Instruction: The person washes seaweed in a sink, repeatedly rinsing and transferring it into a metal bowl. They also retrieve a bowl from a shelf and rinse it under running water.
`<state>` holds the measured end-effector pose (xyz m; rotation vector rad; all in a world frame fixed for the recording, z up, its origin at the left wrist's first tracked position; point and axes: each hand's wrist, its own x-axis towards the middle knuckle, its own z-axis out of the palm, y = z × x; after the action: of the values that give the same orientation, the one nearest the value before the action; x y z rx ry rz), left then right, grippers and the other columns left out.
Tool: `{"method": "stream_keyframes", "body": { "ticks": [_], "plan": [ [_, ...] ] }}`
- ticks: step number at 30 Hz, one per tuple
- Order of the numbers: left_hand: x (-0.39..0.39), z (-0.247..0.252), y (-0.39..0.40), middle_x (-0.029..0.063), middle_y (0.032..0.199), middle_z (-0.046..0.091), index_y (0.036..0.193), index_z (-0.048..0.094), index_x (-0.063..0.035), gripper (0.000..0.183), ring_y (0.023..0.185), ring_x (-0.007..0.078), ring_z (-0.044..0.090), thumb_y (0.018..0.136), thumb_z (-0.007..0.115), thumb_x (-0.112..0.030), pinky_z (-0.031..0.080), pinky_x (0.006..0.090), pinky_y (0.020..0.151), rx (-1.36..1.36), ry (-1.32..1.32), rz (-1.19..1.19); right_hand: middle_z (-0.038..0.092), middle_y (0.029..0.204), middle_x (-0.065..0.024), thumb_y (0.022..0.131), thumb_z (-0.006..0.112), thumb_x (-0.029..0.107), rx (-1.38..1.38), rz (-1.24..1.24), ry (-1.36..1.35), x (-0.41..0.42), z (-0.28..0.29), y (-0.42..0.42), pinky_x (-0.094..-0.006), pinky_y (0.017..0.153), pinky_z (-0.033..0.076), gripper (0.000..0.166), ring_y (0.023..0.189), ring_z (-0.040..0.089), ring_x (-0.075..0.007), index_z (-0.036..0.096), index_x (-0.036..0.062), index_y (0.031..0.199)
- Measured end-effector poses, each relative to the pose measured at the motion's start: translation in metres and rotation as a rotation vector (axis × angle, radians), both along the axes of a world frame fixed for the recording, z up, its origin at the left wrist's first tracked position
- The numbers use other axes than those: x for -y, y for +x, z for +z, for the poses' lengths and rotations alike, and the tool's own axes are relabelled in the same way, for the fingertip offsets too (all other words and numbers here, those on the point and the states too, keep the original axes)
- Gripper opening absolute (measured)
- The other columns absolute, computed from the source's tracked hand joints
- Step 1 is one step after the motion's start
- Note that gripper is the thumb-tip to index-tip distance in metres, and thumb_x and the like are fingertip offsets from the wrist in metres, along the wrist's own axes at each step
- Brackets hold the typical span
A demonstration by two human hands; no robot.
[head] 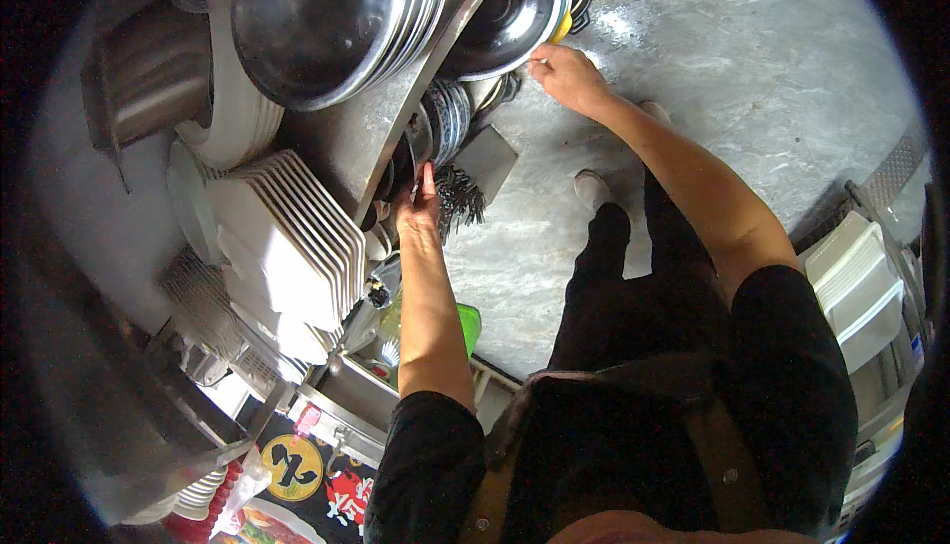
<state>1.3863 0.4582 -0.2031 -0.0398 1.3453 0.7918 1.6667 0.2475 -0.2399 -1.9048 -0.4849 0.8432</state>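
Observation:
My left hand point(419, 210) reaches in below the edge of a steel shelf. Its fingers are beside dark dishes point(402, 165) standing on the lower level; whether they grip one is hidden. Just above it are several blue-patterned bowls point(449, 119), tipped on their sides. At the outer rim of a large dark bowl point(501, 24) with a pale edge is my right hand point(570, 78). Its fingertips are bent close to that rim, and I cannot tell whether they hold it. Something yellow point(562, 26) shows just beyond those fingers.
A stack of large dark bowls point(319, 24) stands on the steel shelf point(371, 110), near stacked white square plates point(286, 239). Black bristles point(460, 195) and a grey flat panel point(488, 161) jut over the floor. White trays point(853, 284) are at my right, a green container point(469, 327) beside my left forearm.

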Motion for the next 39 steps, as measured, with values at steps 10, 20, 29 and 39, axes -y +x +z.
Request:
{"method": "stream_keyframes", "body": {
  "ticks": [10,20,29,39],
  "plan": [
    [-0.027,-0.069,-0.034,0.0265,0.115,0.055,0.122,0.047,0.0091,0.033,0.102,0.0446,0.057,0.095,0.041,-0.010,0.059,0.0514,0.082,-0.092,-0.093,0.031,0.066,0.088,-0.0230,0.084,0.055,0.056,-0.012,-0.094,-0.394,-0.012,-0.025,0.040,-0.0491,0.075,0.050,0.055,0.086,0.064,-0.0405,0.069,0.0025,0.087],
    [0.027,-0.055,-0.009,0.0120,0.064,0.058,0.069,0.051,-0.0048,0.054,0.057,0.0239,0.057,0.091,0.053,-0.054,0.053,0.0309,0.051,-0.096,-0.049,-0.546,0.069,0.088,-0.0175,0.081,0.062,0.049,0.097,-0.084,-0.562,-0.017,-0.019,0.055,-0.0473,0.074,0.052,0.043,0.084,0.067,-0.0367,0.072,0.0074,0.087],
    [0.070,-0.008,0.188,0.0120,0.096,0.068,0.112,0.063,-0.0087,0.036,0.092,0.0290,0.065,0.077,0.065,-0.015,0.050,0.0416,0.082,-1.275,1.855,-2.006,0.064,0.077,-0.0199,0.085,0.059,0.040,-0.013,-0.006,-0.235,0.013,-0.009,0.002,-0.0468,0.067,0.050,0.039,0.073,0.064,-0.0389,0.067,0.0030,0.075],
    [0.077,0.002,0.225,0.0127,0.084,0.070,0.092,0.065,-0.0079,0.017,0.081,0.0284,0.070,0.087,0.050,-0.014,0.055,0.0411,0.070,-1.385,1.710,-2.617,0.063,0.080,-0.0198,0.085,0.059,0.036,0.059,-0.007,-0.322,0.081,-0.021,-0.015,-0.0495,0.066,0.048,0.034,0.076,0.062,-0.0411,0.063,0.0031,0.077]
  ]
}}
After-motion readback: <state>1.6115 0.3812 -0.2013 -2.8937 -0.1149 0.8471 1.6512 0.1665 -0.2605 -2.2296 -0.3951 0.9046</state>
